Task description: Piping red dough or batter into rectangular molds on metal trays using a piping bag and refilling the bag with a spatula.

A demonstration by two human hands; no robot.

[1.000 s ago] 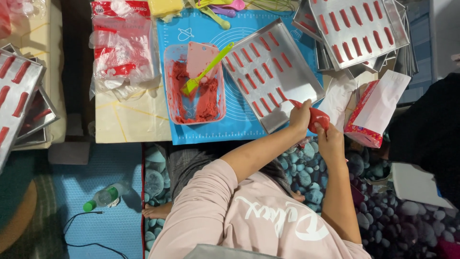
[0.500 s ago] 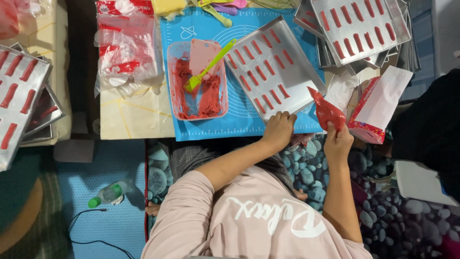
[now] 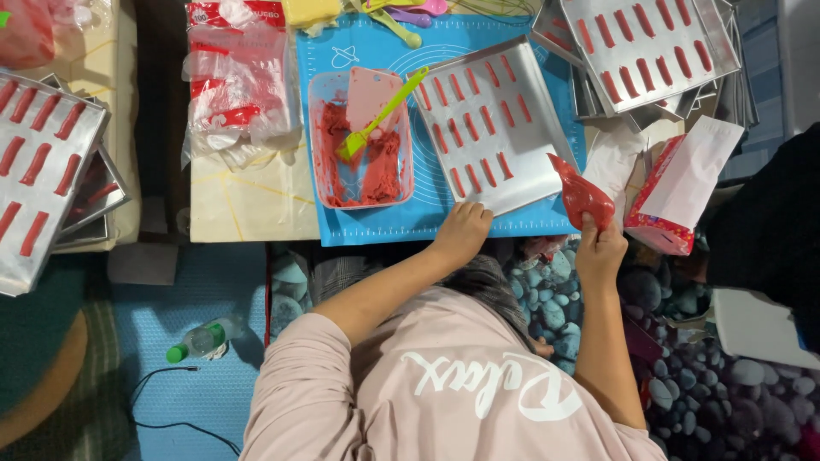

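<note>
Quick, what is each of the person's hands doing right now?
Left hand: fingers rest on the near edge of the baking tray.
Right hand: fingers closed around the red piping bag.

A crumpled clear plastic bag with red markings (image 3: 242,85) lies at the desk's left beside the tub, while a red-and-white paper packet (image 3: 681,189) stands open at the right edge; a small clear bottle with a green cap (image 3: 202,339) rests on the floor
</note>
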